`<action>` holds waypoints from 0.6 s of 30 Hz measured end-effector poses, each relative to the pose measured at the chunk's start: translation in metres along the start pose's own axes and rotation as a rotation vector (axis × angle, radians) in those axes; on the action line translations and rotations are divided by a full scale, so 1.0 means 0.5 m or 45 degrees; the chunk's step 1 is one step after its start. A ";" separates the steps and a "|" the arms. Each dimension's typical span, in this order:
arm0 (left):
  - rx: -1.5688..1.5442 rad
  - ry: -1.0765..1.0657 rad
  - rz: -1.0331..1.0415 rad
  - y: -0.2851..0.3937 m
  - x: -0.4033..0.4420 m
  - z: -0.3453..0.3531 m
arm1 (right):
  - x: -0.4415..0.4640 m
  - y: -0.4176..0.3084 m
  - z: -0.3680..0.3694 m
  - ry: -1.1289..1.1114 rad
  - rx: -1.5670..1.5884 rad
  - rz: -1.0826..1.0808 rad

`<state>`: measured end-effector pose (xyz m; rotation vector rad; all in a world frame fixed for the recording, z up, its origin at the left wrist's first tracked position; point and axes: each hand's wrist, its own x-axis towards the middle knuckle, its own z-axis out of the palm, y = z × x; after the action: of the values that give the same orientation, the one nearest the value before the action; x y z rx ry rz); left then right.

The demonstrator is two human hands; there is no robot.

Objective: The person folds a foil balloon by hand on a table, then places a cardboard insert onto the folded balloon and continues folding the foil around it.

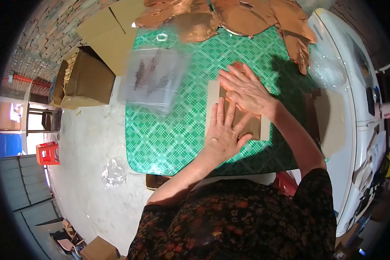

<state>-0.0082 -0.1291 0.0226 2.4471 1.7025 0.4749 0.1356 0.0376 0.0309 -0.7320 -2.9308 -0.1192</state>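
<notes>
My left hand (pixel 224 136) and my right hand (pixel 249 92) lie flat with spread fingers on a copper-coloured piece (pixel 254 126). Their fingers meet near its middle, and much of the piece is hidden beneath them. Under it lies a pale cardboard sheet (pixel 211 94), its edges showing on both sides. A small reddish round part (pixel 238 65) shows just beyond my right fingertips. To the left on the green checked table (pixel 182 147) rests a stack of clear plastic bags (pixel 154 80) with dark print.
Shiny copper-coloured pieces (pixel 242 19) are heaped along the table's far edge. A white ring (pixel 162 37) lies near the bags. Cardboard boxes (pixel 91 82) stand at left, a red stool (pixel 48 153) farther off. A white appliance (pixel 346 56) and crumpled clear plastic (pixel 329 73) border the right.
</notes>
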 end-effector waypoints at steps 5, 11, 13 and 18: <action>0.043 -0.078 -0.022 0.005 -0.004 -0.010 | 0.035 0.070 0.025 0.155 -0.193 0.214; 0.063 -0.023 0.008 0.001 -0.005 -0.005 | 0.035 0.095 -0.051 0.015 -0.055 0.606; 0.059 -0.017 0.006 0.002 -0.005 -0.004 | -0.005 0.069 -0.041 0.113 -0.054 0.489; 0.080 -0.015 0.008 0.003 -0.004 -0.003 | -0.019 0.044 -0.033 0.107 0.047 0.576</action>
<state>-0.0083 -0.1317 0.0241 2.4943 1.7314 0.4133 0.1562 0.0510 0.0472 -1.3207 -2.6023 -0.0508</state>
